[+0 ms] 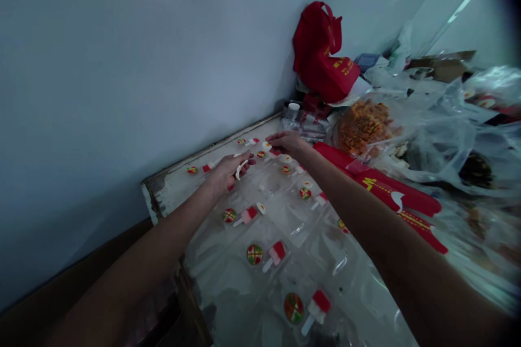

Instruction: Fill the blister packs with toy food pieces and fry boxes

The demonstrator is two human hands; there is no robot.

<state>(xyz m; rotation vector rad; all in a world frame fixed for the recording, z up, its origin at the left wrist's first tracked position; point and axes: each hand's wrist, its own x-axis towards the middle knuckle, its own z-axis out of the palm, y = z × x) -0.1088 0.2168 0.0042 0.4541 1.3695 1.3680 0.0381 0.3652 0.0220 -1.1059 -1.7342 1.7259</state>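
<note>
Clearly, small white pieces (238,170) sit within the left hand (228,168).

red-topped popsicles (319,303), orange-centred white egg (266,145)

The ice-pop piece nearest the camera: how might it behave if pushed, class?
The ice-pop piece probably won't roll, given its blocky outline. Being small, it is likely light. Its slim stick might snag on the wrinkled clear plastic.

A worn pale table (166,191) carries clear plastic bags (291,225), popsicle-shaped pieces (278,252) and patterned discs (254,254) among them.
</note>
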